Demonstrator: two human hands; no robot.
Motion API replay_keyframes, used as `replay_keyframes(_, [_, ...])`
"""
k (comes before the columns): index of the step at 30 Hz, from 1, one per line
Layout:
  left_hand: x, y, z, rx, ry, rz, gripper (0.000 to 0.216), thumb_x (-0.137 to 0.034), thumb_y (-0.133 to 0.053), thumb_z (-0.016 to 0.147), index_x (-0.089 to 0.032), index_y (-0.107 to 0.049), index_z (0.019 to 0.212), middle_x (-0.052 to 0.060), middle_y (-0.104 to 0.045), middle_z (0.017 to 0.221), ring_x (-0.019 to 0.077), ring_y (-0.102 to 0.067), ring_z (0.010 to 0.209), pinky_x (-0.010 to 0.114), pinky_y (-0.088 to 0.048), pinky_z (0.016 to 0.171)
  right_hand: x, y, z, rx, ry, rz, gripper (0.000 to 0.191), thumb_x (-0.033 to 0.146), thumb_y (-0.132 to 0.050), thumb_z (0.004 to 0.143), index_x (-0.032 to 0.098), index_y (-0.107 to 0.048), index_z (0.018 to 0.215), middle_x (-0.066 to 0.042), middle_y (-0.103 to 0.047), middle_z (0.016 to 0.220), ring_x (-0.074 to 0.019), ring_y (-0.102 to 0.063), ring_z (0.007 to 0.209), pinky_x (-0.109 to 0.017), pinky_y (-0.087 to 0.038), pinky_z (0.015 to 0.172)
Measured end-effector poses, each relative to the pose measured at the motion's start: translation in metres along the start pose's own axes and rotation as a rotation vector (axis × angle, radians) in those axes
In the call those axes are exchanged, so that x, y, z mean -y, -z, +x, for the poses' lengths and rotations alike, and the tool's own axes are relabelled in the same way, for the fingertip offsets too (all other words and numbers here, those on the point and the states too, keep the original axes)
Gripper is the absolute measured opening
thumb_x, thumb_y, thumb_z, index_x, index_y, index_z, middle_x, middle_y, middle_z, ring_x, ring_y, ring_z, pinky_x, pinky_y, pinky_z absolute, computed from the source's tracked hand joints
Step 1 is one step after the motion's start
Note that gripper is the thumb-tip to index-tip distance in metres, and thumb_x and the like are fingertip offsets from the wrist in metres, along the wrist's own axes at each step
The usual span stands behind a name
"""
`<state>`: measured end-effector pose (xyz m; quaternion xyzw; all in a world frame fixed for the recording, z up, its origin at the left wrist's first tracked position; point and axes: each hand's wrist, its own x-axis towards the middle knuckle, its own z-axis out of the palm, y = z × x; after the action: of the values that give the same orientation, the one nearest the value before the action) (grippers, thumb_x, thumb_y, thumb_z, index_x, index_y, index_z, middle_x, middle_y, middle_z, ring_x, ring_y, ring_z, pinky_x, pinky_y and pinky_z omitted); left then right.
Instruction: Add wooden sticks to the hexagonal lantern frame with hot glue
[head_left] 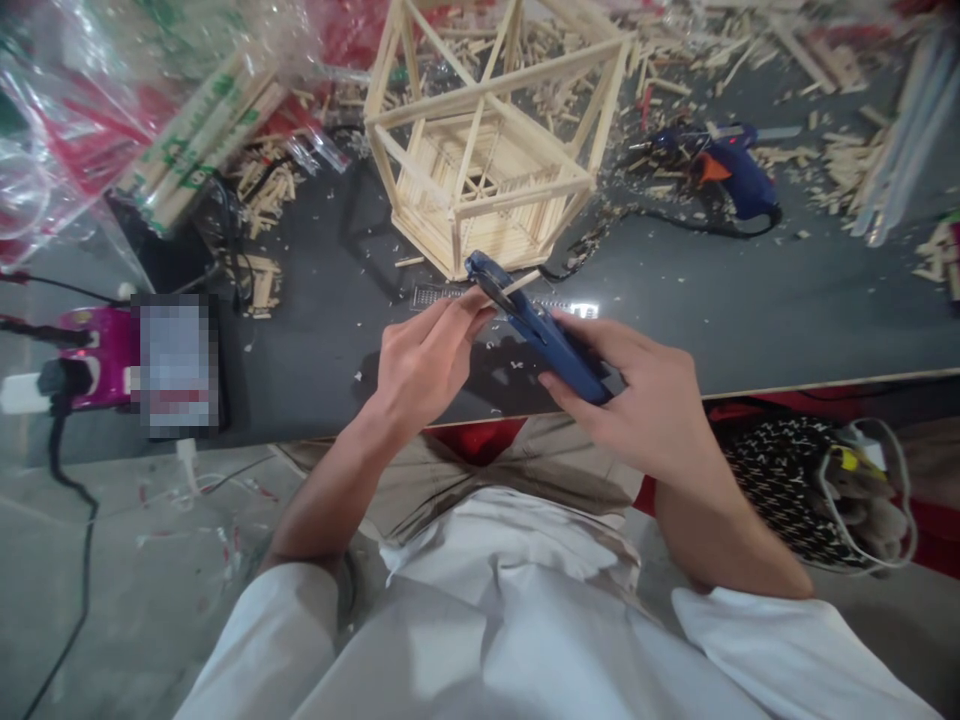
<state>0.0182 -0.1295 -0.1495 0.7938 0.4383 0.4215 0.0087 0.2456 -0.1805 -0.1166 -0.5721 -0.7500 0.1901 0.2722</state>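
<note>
Grey table (315, 270), strewn with stick offcuts (266, 200). Centre of frame: blue cutter (559, 350), right hand (645, 390) closed round it; thin wooden stick (523, 282) at its head, left hand (427, 355) fingers pinching it — best held square, skin well clear of the cutting end.

1. Dark grey tabletop (322, 370), strewn with cut wooden sticks (270, 205) and pale crumbs (516, 366).
2. Far middle: a polyhedral wooden-stick frame (456, 240); a ruler (431, 296) lies just nearer.
3. Right: blue hot-glue gun (750, 185), translucent glue sticks (904, 140).
4. Left: smartphone (180, 365) beside a magenta power strip (112, 350).
</note>
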Motion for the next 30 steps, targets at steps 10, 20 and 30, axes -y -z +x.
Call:
replay_keyframes(10, [0.000,-0.001,0.001,-0.007,-0.019,-0.022,0.031,-0.029,-0.048,0.112,-0.020,-0.077,0.113,0.001,-0.075,0.076,0.0106,-0.071,0.066,0.018,-0.052,0.064,0.001,-0.001,0.004,-0.015,-0.003,-0.055,0.037,0.041,-0.069,0.092,0.028,-0.073,0.126,-0.007,-0.081,0.117,-0.0309,-0.079,0.102,-0.049,-0.066,0.093])
replay_keyframes(20, [0.002,-0.002,-0.003,0.020,0.020,0.010,0.036,-0.032,-0.045,0.113,-0.018,-0.078,0.115,0.003,-0.075,0.078,0.0107,-0.068,0.065,0.019,-0.047,0.061,0.002,0.004,0.014,0.133,0.000,-0.081,0.036,0.043,-0.065,0.095,0.018,-0.074,0.120,-0.013,-0.079,0.112,-0.0315,-0.076,0.102,-0.042,-0.060,0.091])
replay_keyframes(30, [-0.008,0.000,-0.011,0.041,0.094,0.027,0.044,-0.034,-0.038,0.114,-0.014,-0.076,0.122,0.010,-0.079,0.092,0.0153,-0.074,0.079,0.022,-0.053,0.074,0.003,0.013,0.022,0.268,0.022,-0.105,0.032,0.040,-0.058,0.096,0.015,-0.075,0.108,-0.011,-0.077,0.097,-0.0268,-0.071,0.089,-0.032,-0.045,0.078])
